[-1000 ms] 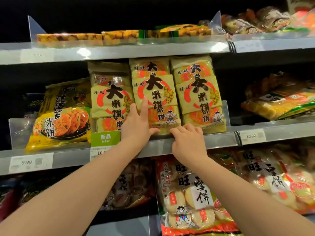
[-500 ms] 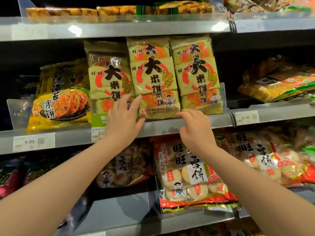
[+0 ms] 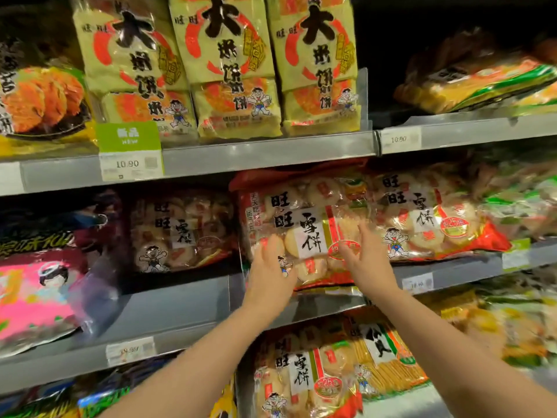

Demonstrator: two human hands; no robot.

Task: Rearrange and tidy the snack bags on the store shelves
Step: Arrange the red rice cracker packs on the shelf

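Observation:
A clear and red bag of round white rice crackers (image 3: 304, 224) stands at the front of the middle shelf (image 3: 168, 309), jutting over its edge. My left hand (image 3: 268, 267) lies with spread fingers on the bag's lower left front. My right hand (image 3: 364, 257) lies, also with fingers apart, on its lower right front. Neither hand wraps around the bag. A matching bag (image 3: 180, 230) sits further back to the left, and another (image 3: 428, 218) leans at the right. Three yellow cracker bags (image 3: 229, 64) stand in a row on the shelf above.
A grey shelf rail with price tags (image 3: 265, 155) runs just above the bag. A pink bag (image 3: 36, 297) lies at the left of the middle shelf, behind a clear divider. More cracker bags (image 3: 301, 375) fill the shelf below my arms.
Both hands have left the yellow bags' shelf and dropped one shelf down onto the red and clear cracker bag. The view has tilted down and moved closer.

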